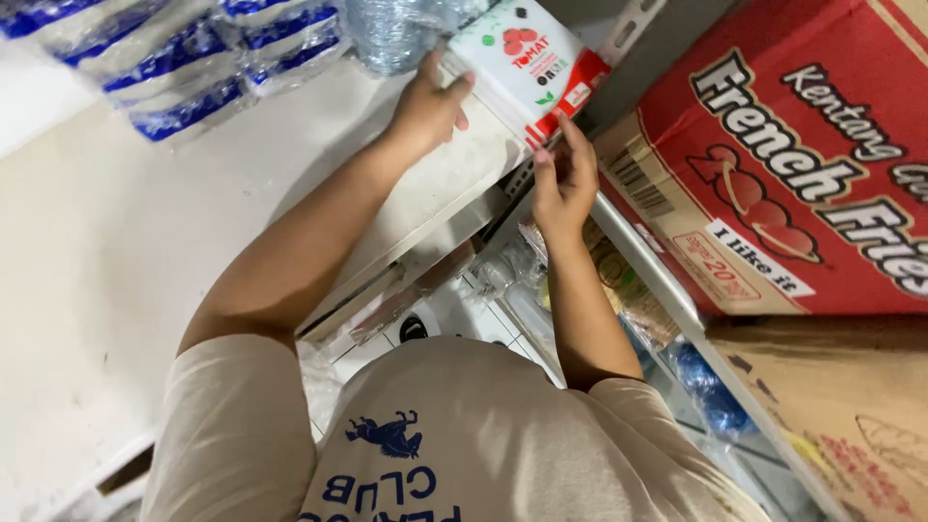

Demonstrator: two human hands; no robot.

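My left hand (427,108) grips the near edge of the white and red pouch (530,68) on the white shelf (126,251), and my right hand (564,182) pinches its lower corner; I'd best keep both holds firm and the pouch level. Blue-and-white packs (184,63) lie leftward, a clear wrapped bundle (391,34) crowds just behind, and a red carton (783,164) hems the right.

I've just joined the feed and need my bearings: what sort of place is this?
Probably a shop stockroom. Both hands, left hand and right hand, hold a white-and-red packet at a white shelf, beside a red frozen-fries carton and blue-and-clear wrapped packs.
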